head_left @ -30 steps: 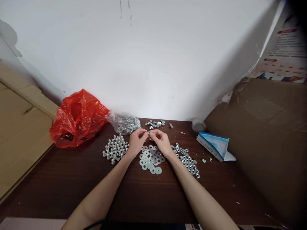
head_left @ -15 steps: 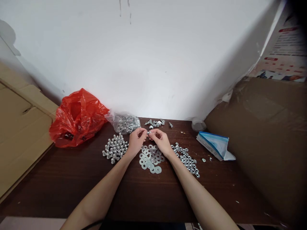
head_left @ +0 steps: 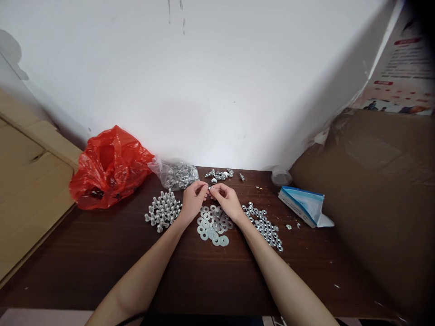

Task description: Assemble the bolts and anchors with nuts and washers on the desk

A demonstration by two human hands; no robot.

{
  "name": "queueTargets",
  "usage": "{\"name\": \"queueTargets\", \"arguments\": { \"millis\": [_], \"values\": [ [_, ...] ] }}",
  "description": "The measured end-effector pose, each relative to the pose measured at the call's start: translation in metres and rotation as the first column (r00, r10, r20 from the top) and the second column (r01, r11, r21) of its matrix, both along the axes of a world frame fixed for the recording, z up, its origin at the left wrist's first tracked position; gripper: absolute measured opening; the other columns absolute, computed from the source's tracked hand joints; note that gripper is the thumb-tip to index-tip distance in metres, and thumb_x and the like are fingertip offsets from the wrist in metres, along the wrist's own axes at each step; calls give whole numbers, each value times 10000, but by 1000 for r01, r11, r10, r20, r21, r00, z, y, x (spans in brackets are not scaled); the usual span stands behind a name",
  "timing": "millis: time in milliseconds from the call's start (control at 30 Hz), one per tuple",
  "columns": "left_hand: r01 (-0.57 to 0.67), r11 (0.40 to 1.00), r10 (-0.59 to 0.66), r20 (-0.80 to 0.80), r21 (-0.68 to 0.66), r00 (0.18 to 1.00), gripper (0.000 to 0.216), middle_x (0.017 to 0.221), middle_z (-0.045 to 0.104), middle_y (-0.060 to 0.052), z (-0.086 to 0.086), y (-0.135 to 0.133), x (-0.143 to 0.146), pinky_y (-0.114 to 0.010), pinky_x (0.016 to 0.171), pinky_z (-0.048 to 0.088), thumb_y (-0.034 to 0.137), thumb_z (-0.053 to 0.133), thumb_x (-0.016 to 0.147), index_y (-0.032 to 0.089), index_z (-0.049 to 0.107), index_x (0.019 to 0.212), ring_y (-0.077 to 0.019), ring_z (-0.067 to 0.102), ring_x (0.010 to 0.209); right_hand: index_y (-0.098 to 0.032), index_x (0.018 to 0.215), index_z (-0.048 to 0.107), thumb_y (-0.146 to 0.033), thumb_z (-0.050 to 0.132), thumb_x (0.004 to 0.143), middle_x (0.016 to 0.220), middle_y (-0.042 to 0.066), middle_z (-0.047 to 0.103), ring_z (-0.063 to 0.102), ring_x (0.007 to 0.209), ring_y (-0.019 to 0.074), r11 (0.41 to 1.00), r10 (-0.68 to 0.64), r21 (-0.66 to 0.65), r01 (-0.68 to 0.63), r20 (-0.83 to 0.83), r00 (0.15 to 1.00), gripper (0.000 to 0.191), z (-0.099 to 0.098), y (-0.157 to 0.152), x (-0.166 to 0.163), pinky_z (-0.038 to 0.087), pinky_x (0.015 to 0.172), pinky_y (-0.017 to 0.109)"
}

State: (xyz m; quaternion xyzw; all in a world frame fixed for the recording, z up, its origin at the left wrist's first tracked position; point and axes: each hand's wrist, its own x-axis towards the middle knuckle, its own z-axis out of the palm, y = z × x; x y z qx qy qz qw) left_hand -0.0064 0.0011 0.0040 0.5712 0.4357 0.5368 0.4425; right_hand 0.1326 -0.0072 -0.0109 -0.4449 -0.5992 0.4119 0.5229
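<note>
My left hand (head_left: 193,200) and my right hand (head_left: 224,199) meet fingertip to fingertip above a dark wooden table (head_left: 190,271). Both pinch one small metal piece (head_left: 210,187), likely a bolt with a nut or washer; its exact form is too small to tell. Under the hands lies a heap of flat washers (head_left: 213,225). Upright bolts (head_left: 163,210) stand in a cluster left of my left hand. A row of nuts (head_left: 264,226) runs right of my right wrist.
A red plastic bag (head_left: 108,167) and a clear bag of hardware (head_left: 177,174) lie at the back left. Assembled pieces (head_left: 220,174) sit near the wall. A blue-white packet (head_left: 303,206) lies right. Cardboard (head_left: 30,181) flanks the left, a brown box (head_left: 370,190) the right.
Barely anything differs. My fingers have shifted slightly around the small metal piece, and both hands stay in the same place above the washers.
</note>
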Motion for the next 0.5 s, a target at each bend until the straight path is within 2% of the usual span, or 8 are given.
{"name": "queueTargets", "arguments": {
  "millis": [200, 500],
  "values": [
    [2, 1000, -2, -9, 1, 1000, 129, 636, 593, 3, 0, 0, 0, -213, 527, 459, 249, 589, 764, 132, 613, 813, -99, 546, 531, -180, 955, 599, -422, 629, 791, 722, 10, 603, 582, 691, 161, 1000, -3, 14, 4, -50, 999, 294, 3, -2, -1, 483, 693, 293],
    [6, 1000, -6, 24, -6, 1000, 119, 630, 611, -1, -2, 1, 1, -211, 519, 462, 244, 602, 753, 137, 613, 804, -105, 557, 538, -178, 848, 604, -434, 600, 805, 766, 35, 629, 581, 698, 165, 1000, 0, 7, 0, -23, 1000, 260, 1, -1, -1, 488, 705, 304]
  ]
}}
